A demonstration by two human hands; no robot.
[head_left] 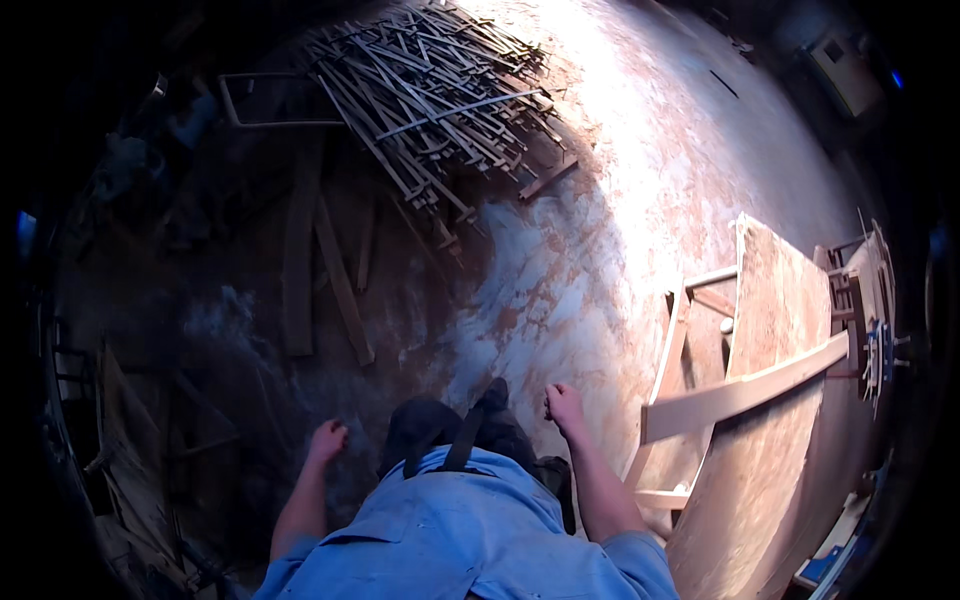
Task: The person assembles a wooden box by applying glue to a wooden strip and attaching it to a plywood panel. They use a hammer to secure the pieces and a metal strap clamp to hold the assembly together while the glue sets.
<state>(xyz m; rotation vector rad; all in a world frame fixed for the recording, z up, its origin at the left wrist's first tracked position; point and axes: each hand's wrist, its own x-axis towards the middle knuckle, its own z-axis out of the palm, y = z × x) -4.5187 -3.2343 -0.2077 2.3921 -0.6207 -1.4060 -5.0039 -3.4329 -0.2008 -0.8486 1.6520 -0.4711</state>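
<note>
— What are the hands doing?

— Both hang empty. The left hand (327, 440) has its fingers curled loosely inward, holding nothing. The right hand (565, 403) is much the same, fingers half closed, nothing between them.

— What is nearest the fingers?

— Just right of the right fingers stands a wooden frame (672, 380), and a long pale plank (745, 392) lies across it, its near end only a little way off from the fingertips. Under the plank, further right, a broad brown board (775, 330) rests on the same frame.

— So which step would you call it?

— I judge it a walk between holds: the person stands upright, dark shoes (470, 425) below the fingers, arms swinging free. Taking up the plank would call for a turn to the right and a reach to its near end.

— And beyond the fingers?

— Ahead and slightly left, well apart, lies a heap of thin wood strips (435, 95). Closer on the left, a few loose boards (298, 270) lie flat in shadow.

— The surface and room?

— A dusty, reddish floor (610, 200), brightly lit ahead, dark on the left. It looks like a rough workshop; the edges are too dim to read.
</note>
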